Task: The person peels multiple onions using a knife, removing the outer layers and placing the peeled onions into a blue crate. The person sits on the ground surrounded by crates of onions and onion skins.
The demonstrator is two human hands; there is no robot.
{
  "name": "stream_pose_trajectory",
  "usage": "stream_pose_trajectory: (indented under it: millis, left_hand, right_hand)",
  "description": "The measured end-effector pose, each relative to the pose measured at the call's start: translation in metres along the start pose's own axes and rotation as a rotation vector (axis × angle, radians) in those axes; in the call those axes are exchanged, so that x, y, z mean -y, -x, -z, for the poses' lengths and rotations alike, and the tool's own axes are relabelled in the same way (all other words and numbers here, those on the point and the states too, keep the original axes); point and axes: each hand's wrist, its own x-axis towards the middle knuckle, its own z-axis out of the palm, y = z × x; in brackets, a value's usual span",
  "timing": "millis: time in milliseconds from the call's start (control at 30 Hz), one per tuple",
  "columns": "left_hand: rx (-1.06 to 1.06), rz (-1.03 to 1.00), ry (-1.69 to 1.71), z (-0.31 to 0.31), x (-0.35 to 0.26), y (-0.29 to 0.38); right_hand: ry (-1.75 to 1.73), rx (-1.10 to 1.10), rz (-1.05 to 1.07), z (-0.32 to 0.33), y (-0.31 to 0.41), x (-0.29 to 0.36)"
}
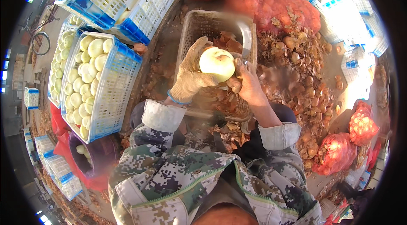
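Observation:
A peeled, pale onion [217,64] is held between both hands above a plastic crate [253,47]. My left hand [194,73], in a tan knitted glove with a blue cuff edge, cups it from the left, thumb below. Bare fingers of my right hand [247,78] press against its right side. Something small and shiny shows at those fingers, too small to make out. A brown patch marks the onion's upper face. Loose brown onion skins [227,42] lie in the crate beneath.
On the left stand a blue-and-white crate of peeled onions [86,80] and stacked crates [152,12]. Unpeeled onions and skins [295,75] are heaped at right. Red mesh sacks [264,2] lie beyond; another red sack [337,155] is at lower right. A purple sack [95,151] stands lower left.

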Motion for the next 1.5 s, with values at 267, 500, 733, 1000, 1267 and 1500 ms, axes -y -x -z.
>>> stream_pose_trajectory:
  millis: [267,500,733,1000,1267,1500]
  left_hand:
    - [-0.168,0.335,0.136,-0.027,-0.032,0.008]
    - [-0.123,0.212,-0.138,-0.025,-0.011,0.007]
    - [0.16,0.385,0.27,0.012,-0.013,0.01]
    - [-0.016,0.349,0.315,-0.013,-0.015,0.011]
    - [0.034,0.394,0.306,-0.012,-0.018,0.006]
    - [0.077,0.403,0.118,-0.014,-0.027,-0.001]
  right_hand:
    - [0.037,-0.102,0.24,-0.01,-0.004,0.005]
    - [0.356,-0.216,0.152,0.004,-0.003,-0.005]
    - [0.222,-0.109,0.179,0.007,-0.005,0.013]
    - [0.381,-0.203,0.147,-0.001,0.001,0.017]
    - [0.423,-0.19,0.145,0.014,-0.003,0.013]
    - [0.783,-0.031,0.469,0.018,-0.001,0.034]
